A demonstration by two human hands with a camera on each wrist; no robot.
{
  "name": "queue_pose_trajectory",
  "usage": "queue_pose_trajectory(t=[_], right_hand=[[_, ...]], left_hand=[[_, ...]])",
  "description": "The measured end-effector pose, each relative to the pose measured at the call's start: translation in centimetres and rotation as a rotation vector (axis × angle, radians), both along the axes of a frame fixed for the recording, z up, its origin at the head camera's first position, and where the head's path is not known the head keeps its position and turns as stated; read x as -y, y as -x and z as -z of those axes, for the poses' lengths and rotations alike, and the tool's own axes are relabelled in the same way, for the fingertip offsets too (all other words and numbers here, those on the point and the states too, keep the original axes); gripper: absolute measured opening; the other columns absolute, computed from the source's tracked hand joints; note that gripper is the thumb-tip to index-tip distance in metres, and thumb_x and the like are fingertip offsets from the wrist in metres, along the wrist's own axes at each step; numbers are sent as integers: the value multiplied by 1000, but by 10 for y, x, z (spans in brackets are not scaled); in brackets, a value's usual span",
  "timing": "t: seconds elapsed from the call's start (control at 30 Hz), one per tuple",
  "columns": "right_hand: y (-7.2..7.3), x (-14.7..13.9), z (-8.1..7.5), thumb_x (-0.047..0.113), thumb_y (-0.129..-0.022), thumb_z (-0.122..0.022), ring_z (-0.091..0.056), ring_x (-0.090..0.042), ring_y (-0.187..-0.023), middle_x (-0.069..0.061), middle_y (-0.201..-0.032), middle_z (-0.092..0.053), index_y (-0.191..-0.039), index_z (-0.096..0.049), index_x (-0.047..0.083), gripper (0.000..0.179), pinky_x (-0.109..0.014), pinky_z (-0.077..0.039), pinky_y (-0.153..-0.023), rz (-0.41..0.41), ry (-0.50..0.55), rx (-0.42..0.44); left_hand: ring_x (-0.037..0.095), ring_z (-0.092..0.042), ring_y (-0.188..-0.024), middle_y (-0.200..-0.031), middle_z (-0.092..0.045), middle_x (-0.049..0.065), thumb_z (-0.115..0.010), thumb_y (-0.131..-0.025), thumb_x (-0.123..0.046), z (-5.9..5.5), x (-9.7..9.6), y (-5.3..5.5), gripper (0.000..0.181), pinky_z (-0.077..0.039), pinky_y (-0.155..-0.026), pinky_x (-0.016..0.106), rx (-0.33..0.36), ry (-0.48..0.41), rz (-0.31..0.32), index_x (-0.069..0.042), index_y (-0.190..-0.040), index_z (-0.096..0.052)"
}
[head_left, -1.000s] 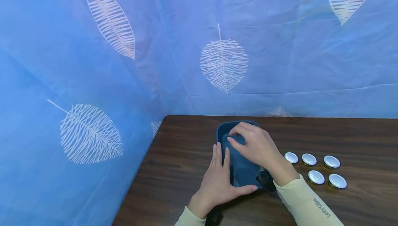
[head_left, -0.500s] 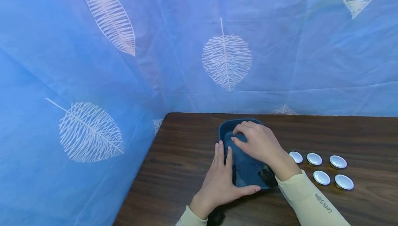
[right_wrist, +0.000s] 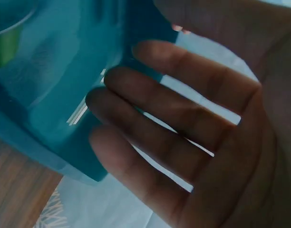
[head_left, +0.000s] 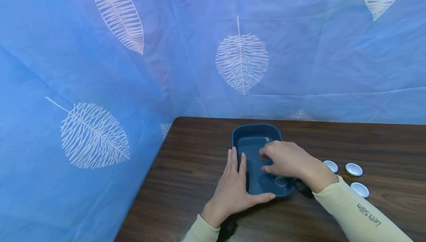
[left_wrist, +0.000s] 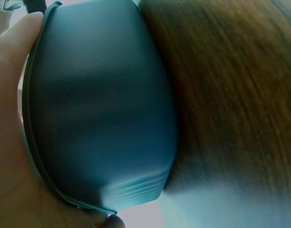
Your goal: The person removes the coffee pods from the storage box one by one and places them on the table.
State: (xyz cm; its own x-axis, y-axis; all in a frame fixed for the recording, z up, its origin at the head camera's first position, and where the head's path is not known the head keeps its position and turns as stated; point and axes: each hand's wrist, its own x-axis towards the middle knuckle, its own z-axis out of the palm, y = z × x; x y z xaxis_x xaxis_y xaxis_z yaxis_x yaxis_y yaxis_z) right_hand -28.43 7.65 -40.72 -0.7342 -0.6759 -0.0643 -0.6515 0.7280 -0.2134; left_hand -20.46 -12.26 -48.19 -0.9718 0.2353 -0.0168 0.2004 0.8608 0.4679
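A dark blue rectangular tray [head_left: 256, 129] with raised walls lies on the table. My left hand [head_left: 231, 192] rests along its left and front rim, fingers straight and thumb stretched along the front edge. In the left wrist view the tray's outer wall [left_wrist: 102, 104] fills the middle. My right hand [head_left: 289, 160] hovers over the tray's right side, fingers loosely bent, with nothing between them in the right wrist view. A small round thing with a pale rim [head_left: 280, 181] lies inside near the front right corner; its side looks green in the right wrist view.
Small round white-topped pieces stand right of the tray: one at the back [head_left: 354, 169], one nearer the front [head_left: 359, 190], and one [head_left: 330, 166] beside my right forearm. The brown wooden table [head_left: 186, 160] ends at a blue leaf-patterned cloth [head_left: 186, 49].
My right hand has moved right and towards me, uncovering more of the tray and the round thing in it. The forearm now hides some white-topped pieces. The left hand stays on the rim.
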Motion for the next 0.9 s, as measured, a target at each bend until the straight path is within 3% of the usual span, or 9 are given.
queue_pose_trajectory(t=[0.33, 0.67, 0.9], right_hand=[[-3, 2, 11, 29, -88, -91, -61, -12, -77, -1, -96, -74, -101, -80, 18, 20, -40, -61, -72, -13, -33, 79], [-5, 6, 19, 22, -86, -92, -55, -12, -68, 6, -79, -66, -87, -75, 19, 18, -35, -53, -65, -18, -37, 141], [-7, 5, 28, 7, -83, -88, -50, -11, -63, 7, -72, -61, -79, -71, 19, 21, -32, -48, -61, -26, -42, 109]], left_hand=[[31, 9, -170, -183, 10, 11, -63, -80, -93, 2, -1, 1, 131, -32, -128, 64, 9, -10, -6, -15, -174, -15], [31, 10, -170, -183, 11, 10, -65, -81, -91, 0, 1, 0, 129, -32, -128, 66, 7, -36, 0, -17, -174, -15], [30, 8, -170, -183, 8, 12, -64, -80, -92, 1, 0, 0, 137, -29, -131, 61, -5, -22, -10, -11, -174, -6]])
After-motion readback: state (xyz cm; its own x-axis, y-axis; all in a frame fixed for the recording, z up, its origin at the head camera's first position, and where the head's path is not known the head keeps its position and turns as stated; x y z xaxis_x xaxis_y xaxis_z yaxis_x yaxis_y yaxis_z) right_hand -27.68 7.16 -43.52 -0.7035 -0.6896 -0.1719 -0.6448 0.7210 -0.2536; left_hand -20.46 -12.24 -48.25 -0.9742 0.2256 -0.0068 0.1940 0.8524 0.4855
